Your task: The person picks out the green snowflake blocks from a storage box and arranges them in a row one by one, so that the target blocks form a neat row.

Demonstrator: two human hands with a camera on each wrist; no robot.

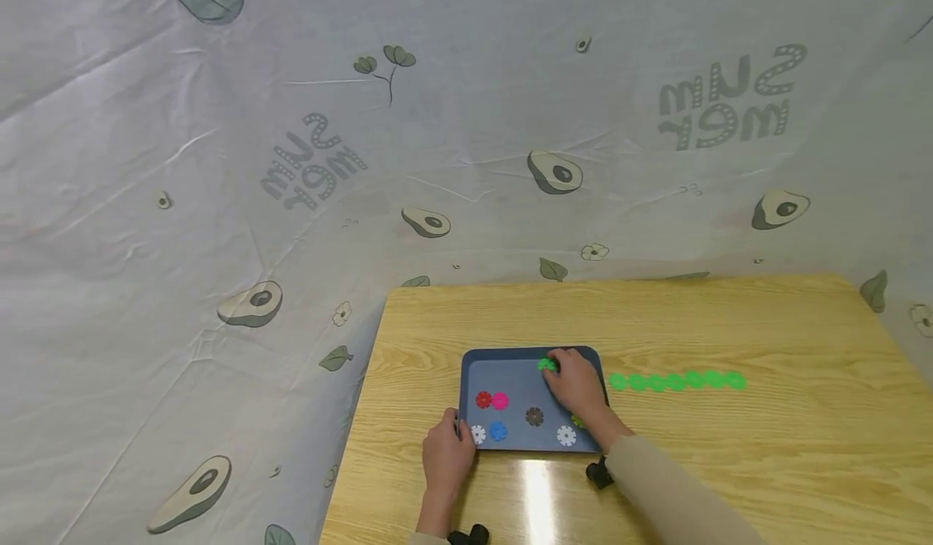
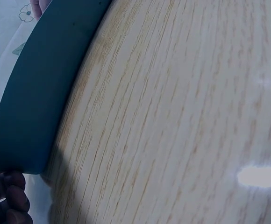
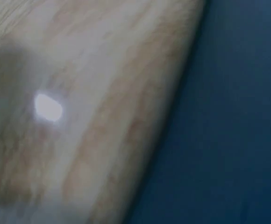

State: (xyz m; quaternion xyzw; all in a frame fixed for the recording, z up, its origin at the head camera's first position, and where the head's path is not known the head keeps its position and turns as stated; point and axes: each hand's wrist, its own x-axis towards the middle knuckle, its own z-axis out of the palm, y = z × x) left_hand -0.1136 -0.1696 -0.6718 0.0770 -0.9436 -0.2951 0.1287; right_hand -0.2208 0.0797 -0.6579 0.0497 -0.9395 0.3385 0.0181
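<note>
My left hand (image 1: 446, 454) grips the left edge of a dark grey tray (image 1: 516, 376) near its front corner. In the left wrist view, curled fingers (image 2: 17, 198) show at the tray's side wall (image 2: 42, 93). Over the tray's back right part, my right hand (image 1: 578, 383) pinches a bright green notched disc (image 1: 545, 364) between thumb and finger. In the tray lie a red disc (image 1: 483, 400), a pink disc (image 1: 500, 401), a brown disc (image 1: 534, 416), a blue disc (image 1: 498, 431) and white discs (image 1: 566, 436). A yellow-green disc (image 1: 577, 421) is partly hidden by my right wrist.
On the wooden table (image 1: 802, 448), a row of several green discs (image 1: 676, 381) stretches rightward from beside the tray. A pale printed sheet (image 1: 474, 124) hangs behind the table and along its left side. The blurred right wrist view shows table and tray wall (image 3: 219, 121).
</note>
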